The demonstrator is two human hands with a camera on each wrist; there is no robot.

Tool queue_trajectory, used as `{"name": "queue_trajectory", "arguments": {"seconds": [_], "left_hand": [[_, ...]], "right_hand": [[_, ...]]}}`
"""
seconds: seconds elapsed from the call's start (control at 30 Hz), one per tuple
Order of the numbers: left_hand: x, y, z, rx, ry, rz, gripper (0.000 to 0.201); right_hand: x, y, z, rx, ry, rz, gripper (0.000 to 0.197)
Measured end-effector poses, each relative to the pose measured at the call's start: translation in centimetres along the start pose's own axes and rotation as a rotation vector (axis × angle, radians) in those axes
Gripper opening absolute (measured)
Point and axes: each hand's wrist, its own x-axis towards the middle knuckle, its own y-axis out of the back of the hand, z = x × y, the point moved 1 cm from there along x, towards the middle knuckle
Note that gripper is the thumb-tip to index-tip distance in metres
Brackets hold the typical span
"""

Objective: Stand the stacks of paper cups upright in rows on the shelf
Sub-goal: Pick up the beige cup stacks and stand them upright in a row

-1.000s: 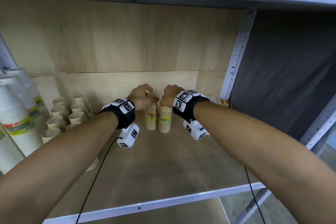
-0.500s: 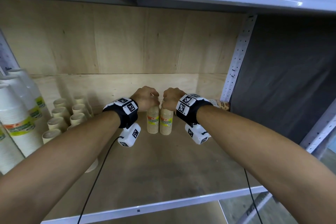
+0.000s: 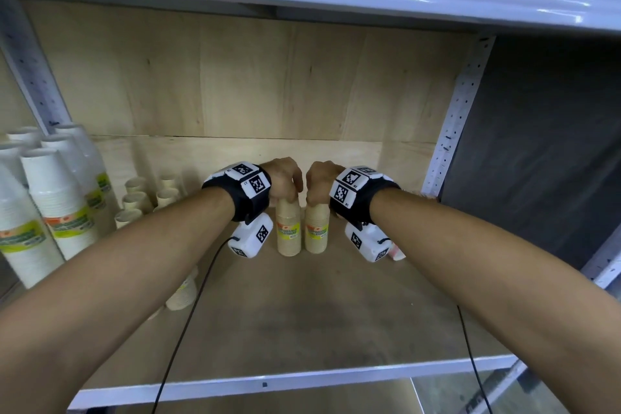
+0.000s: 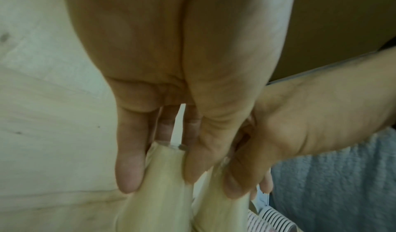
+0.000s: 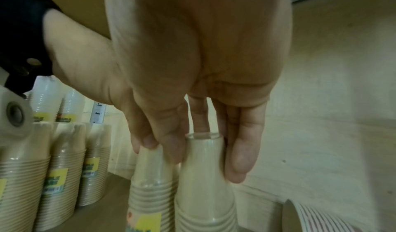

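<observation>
Two tan paper-cup stacks stand upright side by side mid-shelf: the left stack and the right stack. My left hand grips the top of the left stack from above, and my right hand grips the top of the right one. In the left wrist view my left hand has its fingers curled round its stack. The right wrist view shows my right hand wrapped round the top of its stack, with the other stack beside it.
Rows of upright tan stacks stand at the left, with tall white stacks beyond them. One stack sits under my left forearm. A striped stack lies on its side at the right. The shelf's front rail is near me.
Both hands, still gripping their stacks, have come slightly nearer the shelf front and a little to the right. The grips look the same.
</observation>
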Motion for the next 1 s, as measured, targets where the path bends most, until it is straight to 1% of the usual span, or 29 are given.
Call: {"name": "queue_trajectory", "arguments": {"seconds": [0.1,0.17,0.27,0.33,0.4,0.5,0.7,0.77,0.83,0.87,0.93,1.0], "left_hand": [[-1.8,1.0,-0.5,0.008,0.02,-0.043,0.024],[-3.2,1.5,-0.8,0.027,0.053,-0.087,0.022],[-5.3,2.2,-1.5,0.026,0.104,-0.135,0.026],[-6.7,2.6,-2.1,0.026,0.131,-0.138,0.027],[-8.1,2.9,-2.9,0.022,0.157,-0.142,0.024],[-10.6,3.3,-4.1,0.001,0.215,-0.138,0.022],[-14.9,4.0,-6.4,-0.025,0.325,-0.168,0.025],[-16.3,4.2,-7.3,-0.007,0.356,-0.174,0.027],[-17.6,4.2,-8.4,0.031,0.392,-0.156,0.032],[-18.3,4.1,-8.8,0.042,0.403,-0.143,0.034],[-19.6,3.8,-9.5,0.036,0.434,-0.135,0.035],[-20.6,3.6,-10.2,0.039,0.458,-0.12,0.028]], "right_hand": [[-0.7,0.8,-1.3,-0.036,0.026,-0.064,0.016],[-1.1,1.3,-2.4,-0.054,0.046,-0.109,0.019],[-1.6,1.9,-4.4,-0.09,0.08,-0.162,0.024],[-2.2,2.2,-6.0,-0.14,0.098,-0.177,0.021],[-3.1,2.6,-7.7,-0.185,0.136,-0.174,0.019],[-4.3,2.9,-9.7,-0.193,0.205,-0.177,0.014],[-6.7,2.1,-14.3,-0.233,0.363,-0.295,0.017],[-7.5,1.7,-15.4,-0.218,0.419,-0.316,0.015],[-8.1,1.2,-16.4,-0.143,0.47,-0.308,0.012],[-8.5,0.9,-17.0,-0.131,0.488,-0.31,0.016],[-9.2,0.3,-18.1,-0.158,0.502,-0.34,0.032],[-9.8,0.0,-19.3,-0.112,0.512,-0.36,0.037]]}}
